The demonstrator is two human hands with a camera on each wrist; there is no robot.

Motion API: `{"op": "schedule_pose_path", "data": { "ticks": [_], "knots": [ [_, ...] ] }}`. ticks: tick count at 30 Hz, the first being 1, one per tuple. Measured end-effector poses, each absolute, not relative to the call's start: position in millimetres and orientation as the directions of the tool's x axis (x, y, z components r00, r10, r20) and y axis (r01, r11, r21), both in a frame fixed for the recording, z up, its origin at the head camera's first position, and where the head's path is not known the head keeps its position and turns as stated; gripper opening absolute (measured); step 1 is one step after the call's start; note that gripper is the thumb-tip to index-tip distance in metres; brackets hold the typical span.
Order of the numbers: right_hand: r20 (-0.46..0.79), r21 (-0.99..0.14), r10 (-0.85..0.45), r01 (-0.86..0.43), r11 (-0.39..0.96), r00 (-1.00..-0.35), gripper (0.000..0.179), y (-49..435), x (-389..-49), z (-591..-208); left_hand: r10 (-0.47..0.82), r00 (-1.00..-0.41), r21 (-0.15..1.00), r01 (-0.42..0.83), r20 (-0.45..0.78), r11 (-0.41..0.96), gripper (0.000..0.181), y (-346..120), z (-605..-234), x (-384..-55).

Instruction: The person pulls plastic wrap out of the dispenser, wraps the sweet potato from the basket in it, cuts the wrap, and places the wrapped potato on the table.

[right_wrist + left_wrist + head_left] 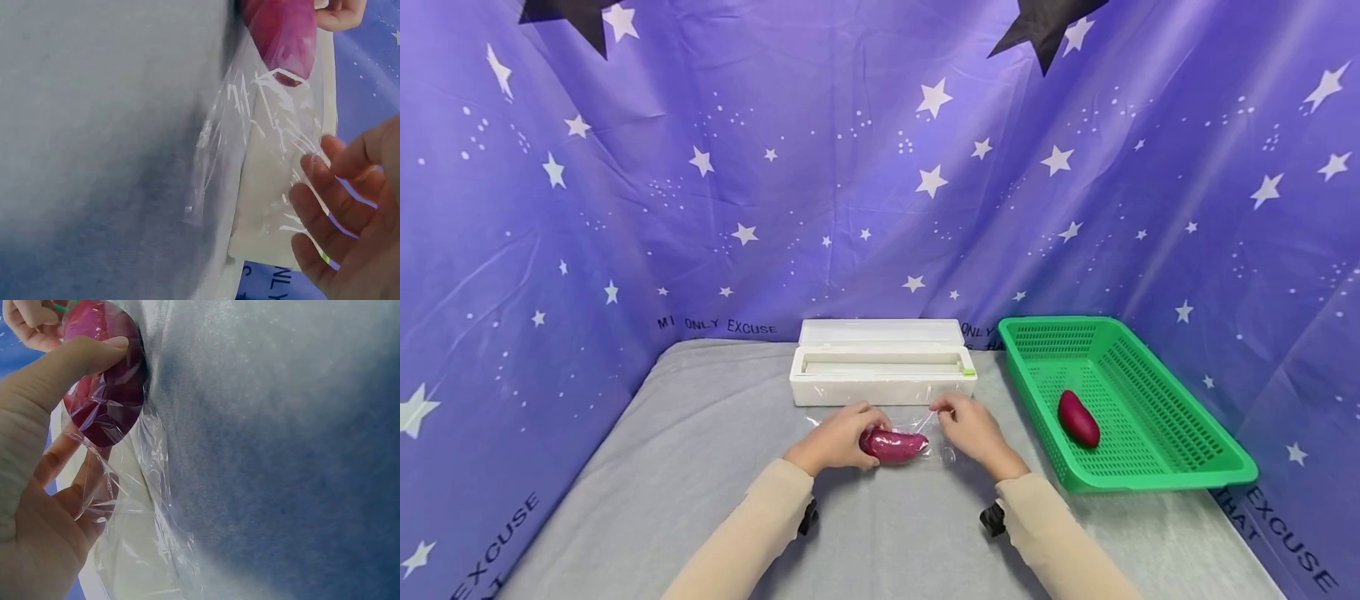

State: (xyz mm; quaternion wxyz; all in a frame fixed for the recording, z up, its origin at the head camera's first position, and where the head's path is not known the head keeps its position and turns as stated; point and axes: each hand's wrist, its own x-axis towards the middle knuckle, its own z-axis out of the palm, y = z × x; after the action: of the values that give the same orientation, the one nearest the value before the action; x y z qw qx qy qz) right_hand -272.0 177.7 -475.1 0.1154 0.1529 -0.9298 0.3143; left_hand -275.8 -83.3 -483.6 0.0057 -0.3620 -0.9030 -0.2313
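Note:
My left hand grips a purple-red sweet potato by its left end, thumb pressed along its near side. Clear cling film covers the sweet potato and spreads past both its ends onto the table. On the other side, my right hand pinches an edge of the film between thumb and index finger. A strip of film is drawn up taut from the sweet potato to those fingertips. In the right wrist view the other right fingers are loosely bent beside the film.
Behind the hands stands a white cling film box with its lid raised and a roll inside. To the right is a green plastic basket holding another sweet potato. A purple star-print curtain encloses the grey-covered table.

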Motion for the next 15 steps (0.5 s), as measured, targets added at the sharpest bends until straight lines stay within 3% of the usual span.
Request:
{"op": "schedule_pose_path", "data": {
  "ticks": [3,6,9,15],
  "knots": [
    [0.346,-0.542,-0.284,-0.437,0.718,-0.894,0.019,174.0,-268.9,-473.9,0.651,-0.741,0.411,0.651,0.164,0.638,0.052,-82.3,-484.4,-277.2],
    [0.353,-0.519,-0.451,-0.573,0.635,-0.820,0.018,168.9,-264.0,-474.8,0.653,-0.741,0.410,0.651,0.159,0.639,0.052,-82.2,-485.3,-278.9],
    [0.319,-0.485,-0.568,-0.645,0.590,-0.759,0.028,163.2,-259.6,-477.0,0.651,-0.742,0.413,0.650,0.161,0.638,0.052,-82.9,-486.2,-280.9],
    [0.234,-0.494,-0.589,-0.616,0.614,-0.774,0.050,157.4,-258.7,-484.6,0.642,-0.750,0.466,0.631,0.160,0.621,0.051,-85.8,-485.0,-281.9]
  ]
}}
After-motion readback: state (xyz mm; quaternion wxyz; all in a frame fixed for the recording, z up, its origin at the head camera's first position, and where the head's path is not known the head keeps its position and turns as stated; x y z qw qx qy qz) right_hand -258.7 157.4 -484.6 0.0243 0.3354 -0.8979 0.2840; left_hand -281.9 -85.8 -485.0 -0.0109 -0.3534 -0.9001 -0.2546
